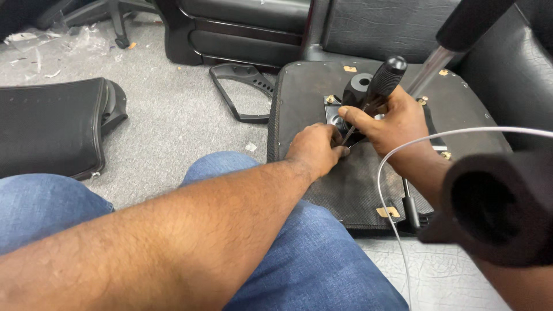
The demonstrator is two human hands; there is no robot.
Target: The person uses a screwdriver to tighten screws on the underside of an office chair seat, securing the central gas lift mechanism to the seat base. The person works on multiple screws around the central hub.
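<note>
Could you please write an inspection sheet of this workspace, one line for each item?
Surface: grey carpet floor; the person sits with knees in blue jeans.
Job's things: upturned black chair seat with a metal mechanism plate; screwdriver with black handle.
Clutter: black chair backrest at left, black armrest part, plastic wrapping scraps.
Hands: left hand steadies the screwdriver tip; right hand grips the screwdriver.
Cables: thin white cable loops over the seat.
Surroundings: black chairs behind; chrome cylinder; black padded part close at right.
</note>
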